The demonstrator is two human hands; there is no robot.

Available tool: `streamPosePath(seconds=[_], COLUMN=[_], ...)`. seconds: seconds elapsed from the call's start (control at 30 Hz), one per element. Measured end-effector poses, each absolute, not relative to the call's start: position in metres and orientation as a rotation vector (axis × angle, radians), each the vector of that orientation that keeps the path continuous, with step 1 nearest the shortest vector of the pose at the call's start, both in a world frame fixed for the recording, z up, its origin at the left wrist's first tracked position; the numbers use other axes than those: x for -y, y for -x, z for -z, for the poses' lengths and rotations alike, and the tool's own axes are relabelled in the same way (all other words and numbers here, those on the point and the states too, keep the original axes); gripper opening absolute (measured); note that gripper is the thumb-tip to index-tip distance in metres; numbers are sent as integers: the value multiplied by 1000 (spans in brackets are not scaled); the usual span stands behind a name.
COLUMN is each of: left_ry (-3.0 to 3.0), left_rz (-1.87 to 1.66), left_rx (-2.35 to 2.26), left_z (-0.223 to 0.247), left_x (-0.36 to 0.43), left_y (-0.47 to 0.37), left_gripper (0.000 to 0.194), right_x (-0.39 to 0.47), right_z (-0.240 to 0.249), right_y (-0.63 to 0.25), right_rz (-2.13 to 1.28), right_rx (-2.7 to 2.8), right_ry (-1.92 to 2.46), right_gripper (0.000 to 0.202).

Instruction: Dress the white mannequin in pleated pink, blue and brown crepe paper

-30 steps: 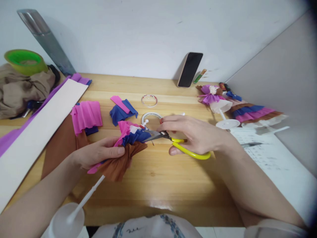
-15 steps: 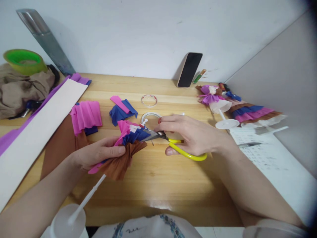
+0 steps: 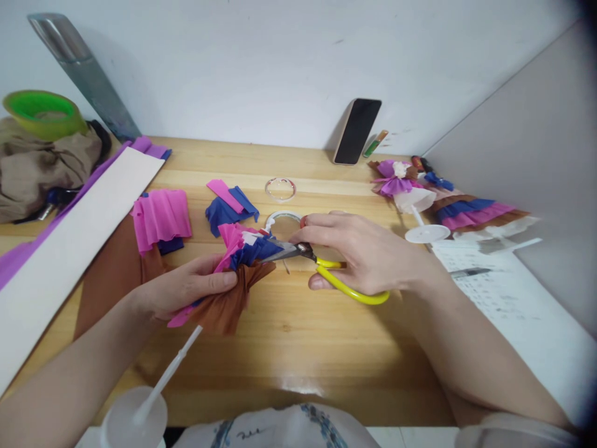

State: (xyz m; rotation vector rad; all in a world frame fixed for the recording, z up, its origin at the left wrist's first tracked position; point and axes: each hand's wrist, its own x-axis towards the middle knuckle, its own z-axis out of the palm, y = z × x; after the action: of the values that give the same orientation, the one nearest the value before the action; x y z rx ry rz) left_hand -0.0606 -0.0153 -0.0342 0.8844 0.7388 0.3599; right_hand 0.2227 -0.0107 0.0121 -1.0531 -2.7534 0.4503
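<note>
My left hand (image 3: 191, 286) pinches a gathered bundle of pink, blue and brown crepe paper (image 3: 228, 302) above the wooden table. Out of its lower end comes a white stick with a round white base (image 3: 135, 417), tilted toward me. My right hand (image 3: 359, 252) is closed round yellow-handled scissors (image 3: 321, 261). The blades point left and lie at the blue paper near the bundle's top; whether they are fully closed on it is hard to tell. Just behind the blades are a white tape roll (image 3: 284, 216) and a small white piece at the bundle's tip.
Pink crepe (image 3: 163, 214), blue scraps (image 3: 228, 208) and a long white board (image 3: 79, 261) lie left. Behind are a clear ring (image 3: 280, 189) and a leaning phone (image 3: 357, 132). At right are a finished-looking paper figure (image 3: 480, 208), a white stand (image 3: 428, 233) and written paper (image 3: 504, 292).
The scissor blades have shifted slightly left and up against the blue paper. The stick and its white base have moved a little to the right. Both hands keep their holds.
</note>
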Motion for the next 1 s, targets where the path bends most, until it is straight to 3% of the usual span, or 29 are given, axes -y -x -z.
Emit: streamPosePath(seconds=[0.3,0.67,1.0], left_ry=[-910,-849,-831], left_rz=[-346,-357,-346], left_rx=[-765,-723,-736], left_z=[34,35,33], left_x=[15,17,18], left_y=[61,61,62], left_gripper=[58,43,44], right_x=[10,8,8], right_z=[-13,-13,-11], right_y=[-221,-220,-220], right_rz=[-463,-474,-489], right_rx=[2762,2764,2736], right_ry=[1048,1018,1008], right_gripper=[39,38,38])
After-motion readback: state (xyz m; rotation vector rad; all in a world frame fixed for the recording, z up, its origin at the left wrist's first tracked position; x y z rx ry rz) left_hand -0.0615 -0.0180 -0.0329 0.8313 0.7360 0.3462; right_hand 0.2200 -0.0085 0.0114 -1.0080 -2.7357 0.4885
